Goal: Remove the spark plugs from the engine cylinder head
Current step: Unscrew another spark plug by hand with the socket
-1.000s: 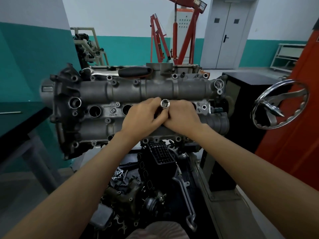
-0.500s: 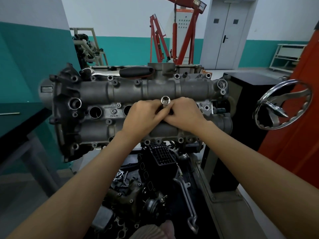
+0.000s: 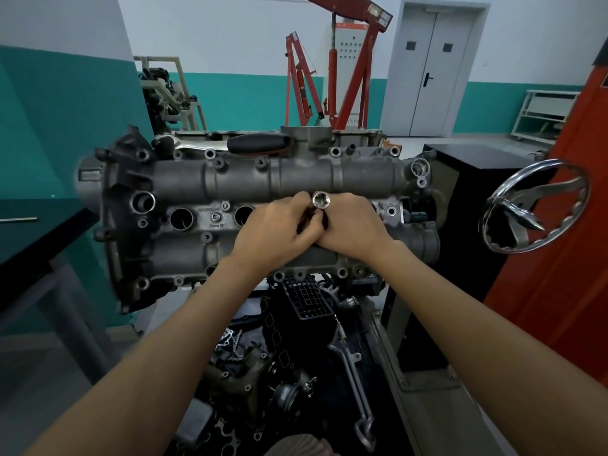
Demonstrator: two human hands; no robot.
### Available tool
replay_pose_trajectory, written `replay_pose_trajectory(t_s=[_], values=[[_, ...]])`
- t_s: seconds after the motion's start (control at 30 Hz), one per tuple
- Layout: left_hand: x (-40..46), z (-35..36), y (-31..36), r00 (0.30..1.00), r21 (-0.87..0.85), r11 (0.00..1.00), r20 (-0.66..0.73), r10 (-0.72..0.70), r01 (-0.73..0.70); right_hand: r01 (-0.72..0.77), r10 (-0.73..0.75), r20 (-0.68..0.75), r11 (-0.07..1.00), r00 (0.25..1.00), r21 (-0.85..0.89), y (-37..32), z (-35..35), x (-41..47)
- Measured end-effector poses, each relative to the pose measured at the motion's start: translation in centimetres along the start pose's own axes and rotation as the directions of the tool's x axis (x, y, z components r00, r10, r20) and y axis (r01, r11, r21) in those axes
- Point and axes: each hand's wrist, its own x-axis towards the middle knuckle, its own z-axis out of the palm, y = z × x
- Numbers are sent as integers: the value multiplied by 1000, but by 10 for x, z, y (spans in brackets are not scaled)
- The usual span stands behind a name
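Gripping the socket at the third plug well

Head view: both hands meet over the cylinder head point(image 3: 296, 179). The left hand point(image 3: 276, 230) and right hand point(image 3: 353, 225) have fingers curled round a socket point(image 3: 319, 200), its open end standing just above the fingertips. Judged purpose: two-handed hold to turn or draw the tool by hand, the ratchet point(image 3: 230, 143) lying unused beyond the knuckles. Two open wells point(image 3: 181, 218) show left of the left hand. A dark part sits between the fingers; whether it is a plug or extension cannot be told. No spark plug is visible; the well under the hands is hidden, as is any further well.
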Motion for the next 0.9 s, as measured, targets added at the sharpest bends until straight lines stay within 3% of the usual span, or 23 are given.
replay_pose_trajectory(t_s=[0.13,0.3,0.47,0.77,0.9], values=[[0,1,-1,999,12,999,-42,-34,34,-51,55,-21,985,998,162,0,-4,-1],[0,-3,-1,999,-55,998,-9,-33,32,-8,19,-55,981,998,195,-3,-6,-4],[-1,-2,0,998,-70,997,-45,-40,37,15,-16,20,998,1000,54,-4,-6,-3],[1,-1,-2,994,-2,999,-96,-47,47,12,-12,7,999,1000,-39,-1,-3,0],[0,0,-1,996,12,998,-58,-61,62,44,-45,-13,999,999,-30,-2,-3,-2]])
